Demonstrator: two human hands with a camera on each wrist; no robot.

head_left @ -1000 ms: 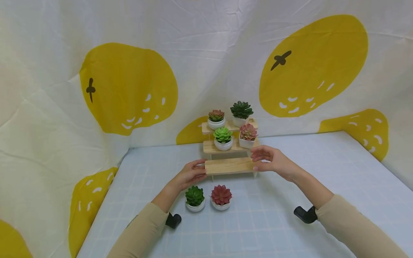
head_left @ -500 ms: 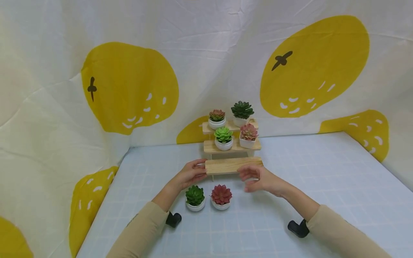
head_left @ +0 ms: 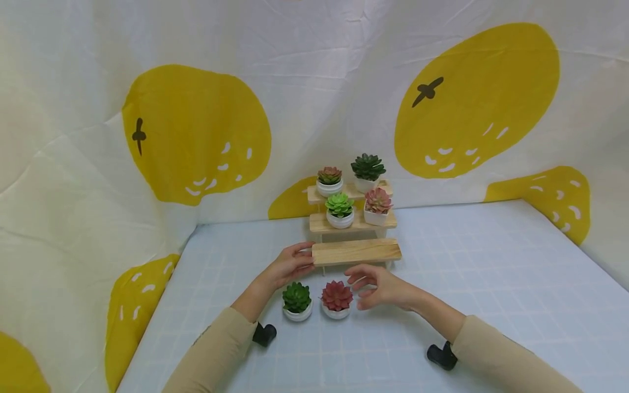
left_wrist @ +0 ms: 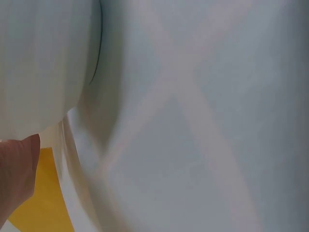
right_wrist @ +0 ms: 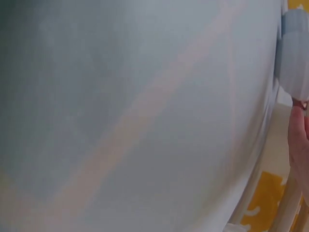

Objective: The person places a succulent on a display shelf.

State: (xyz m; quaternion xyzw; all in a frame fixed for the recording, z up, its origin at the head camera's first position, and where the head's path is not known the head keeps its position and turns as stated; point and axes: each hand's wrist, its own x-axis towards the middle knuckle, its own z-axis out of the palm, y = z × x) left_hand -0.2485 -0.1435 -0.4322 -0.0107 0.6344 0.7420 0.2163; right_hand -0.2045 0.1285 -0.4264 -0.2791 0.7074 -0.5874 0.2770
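Observation:
A three-step wooden display stand (head_left: 358, 251) stands at the back of the table. My left hand (head_left: 289, 266) holds the left end of its lowest step, fingers at the board's edge. A red potted succulent (head_left: 336, 296) and a dark green potted succulent (head_left: 297, 298) stand in white pots in front of the stand. My right hand (head_left: 379, 287) is just right of the red succulent, fingers loosely bent with nothing between them. In the left wrist view a white pot (left_wrist: 43, 63) looms large beside part of my hand. The right wrist view shows another white pot (right_wrist: 295, 58) near my fingers.
On the middle step sit a bright green succulent (head_left: 339, 205) and a pink succulent (head_left: 378, 202). The top step bears a reddish-green succulent (head_left: 330, 176) and a dark green rosette plant (head_left: 367, 167). A fruit-print cloth (head_left: 314, 109) hangs behind the pale blue checked table (head_left: 491, 273).
My right hand has let go of the right end of the lowest step and come down and leftward to beside the red succulent. The left hand has stayed in place.

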